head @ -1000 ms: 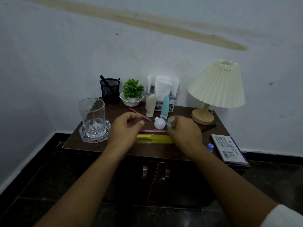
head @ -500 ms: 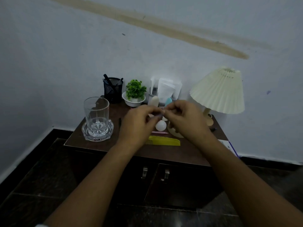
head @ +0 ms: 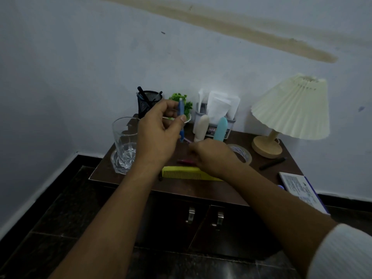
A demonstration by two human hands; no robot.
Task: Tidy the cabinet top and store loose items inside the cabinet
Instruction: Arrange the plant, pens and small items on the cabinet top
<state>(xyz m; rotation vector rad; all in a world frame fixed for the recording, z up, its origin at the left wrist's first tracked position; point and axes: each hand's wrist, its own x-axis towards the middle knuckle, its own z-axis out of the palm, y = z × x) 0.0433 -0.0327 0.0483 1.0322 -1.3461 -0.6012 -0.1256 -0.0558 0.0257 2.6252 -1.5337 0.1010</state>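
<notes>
Your left hand point(head: 159, 134) pinches the blue pen point(head: 180, 108) upright, the pen cup point(head: 148, 102) just behind it, so this looks like the pen-gathering step. Your right hand point(head: 213, 156) curls over the pink pen point(head: 186, 162); I cannot tell whether it grips. Next likely needs a tip-first drop into the cup.

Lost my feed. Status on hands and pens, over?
Left hand holds blue pen upright. Right hand low at pink pen, grip unclear. Comb lies alongside.

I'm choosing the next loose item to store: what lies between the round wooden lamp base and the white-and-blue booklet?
A slim black pen lies between the round wooden lamp base and the white-and-blue booklet; the head view shows it.
</notes>
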